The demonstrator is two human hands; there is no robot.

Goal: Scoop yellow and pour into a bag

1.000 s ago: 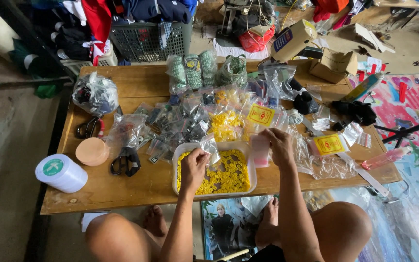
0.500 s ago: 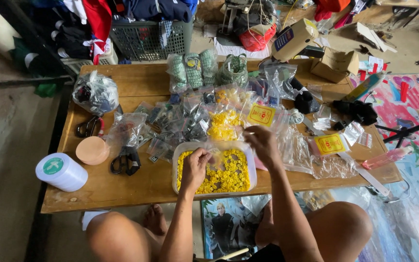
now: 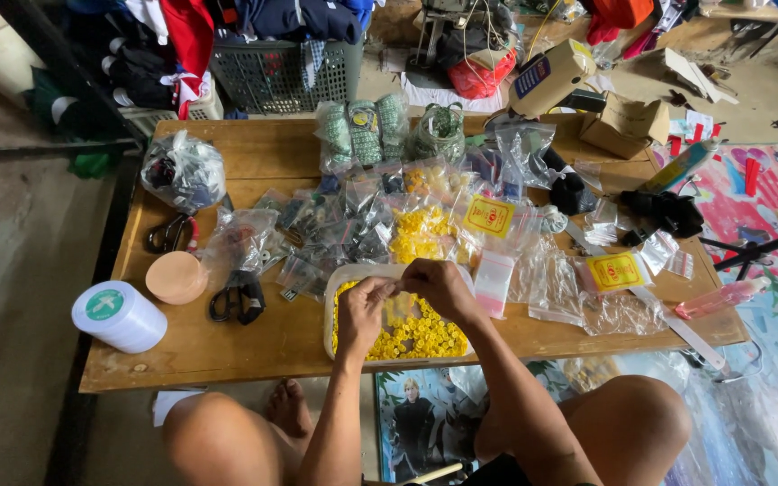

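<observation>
**Bagging yellow buttons: mid-run**

Fingers of left hand (image 3: 366, 301) and right hand (image 3: 438, 283) pinch a small clear bag (image 3: 400, 309) above the white tray (image 3: 331, 315). Yellow buttons (image 3: 416, 337) mostly unbagged; several filled bags (image 3: 420, 234) lie behind.

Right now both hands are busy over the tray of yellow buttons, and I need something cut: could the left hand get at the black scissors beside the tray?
Probably yes. The black scissors lie in the open, just beside the tray, with nothing over them. The left hand would first have to let go of the small bag.
</observation>
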